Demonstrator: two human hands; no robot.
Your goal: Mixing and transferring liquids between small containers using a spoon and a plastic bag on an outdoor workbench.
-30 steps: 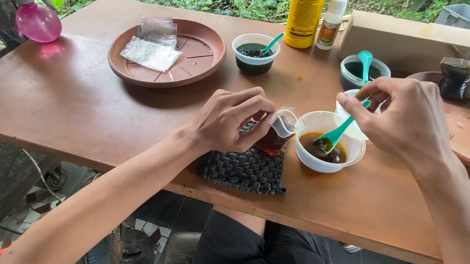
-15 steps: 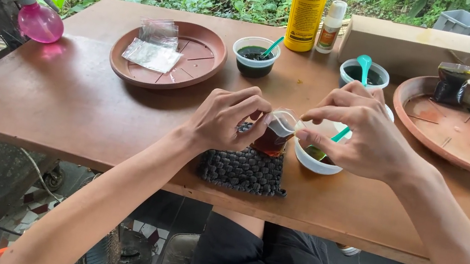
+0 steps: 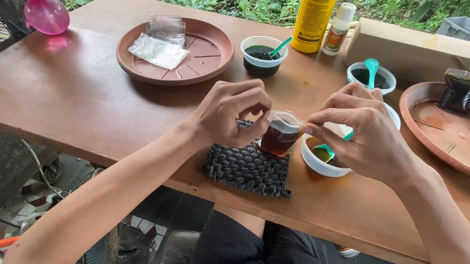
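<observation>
Holding a small pouch of brown liquid

Left hand and right hand pinch the pouch at its top corners, fingers closed on it, above a dark woven mat, beside a white bowl.

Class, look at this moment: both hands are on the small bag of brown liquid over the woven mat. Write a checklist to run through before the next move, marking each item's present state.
1. Small bag of brown liquid held upright: ok.
2. Left hand and right hand both pinching the bag's top: ok.
3. Bag above the woven mat, not the table edge: ok.
4. White bowl with teal spoon clear of the right hand: not ok, right beneath it.
5. Bag sealed: cannot tell.
</observation>
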